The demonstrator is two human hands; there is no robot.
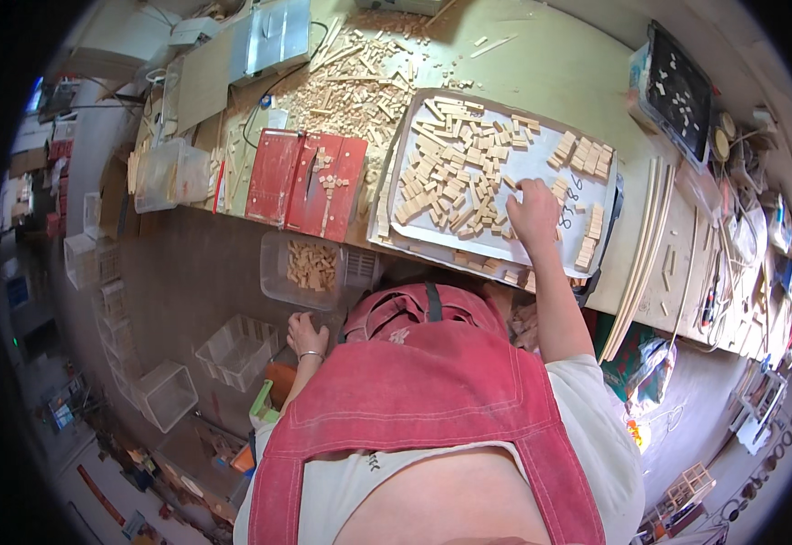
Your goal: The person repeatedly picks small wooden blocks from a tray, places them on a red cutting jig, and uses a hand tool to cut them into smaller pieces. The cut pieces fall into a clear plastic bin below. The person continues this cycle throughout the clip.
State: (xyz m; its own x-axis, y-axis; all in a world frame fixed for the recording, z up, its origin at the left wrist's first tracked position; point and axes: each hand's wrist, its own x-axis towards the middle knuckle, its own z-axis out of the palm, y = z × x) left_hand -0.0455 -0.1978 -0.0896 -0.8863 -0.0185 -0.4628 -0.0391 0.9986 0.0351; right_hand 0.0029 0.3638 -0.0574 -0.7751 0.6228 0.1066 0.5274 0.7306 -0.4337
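My right hand reaches over a shallow white-lined tray. Its fingers are pinched together at a small wooden block, which they partly hide. Left of that hand lies a loose heap of pale wooden blocks. To its right, other blocks stand in neat rows along the tray's right side. My left hand hangs below the table edge with loosely bent, parted fingers and nothing visible in it. Nearest to it is a clear plastic tub with wooden blocks inside.
Left of the tray, a red metal plate with small blocks on it sits at the table's edge. Wood offcuts are piled behind it. Long wooden strips lie at right. A black tray stands far right; a clear bin is below.
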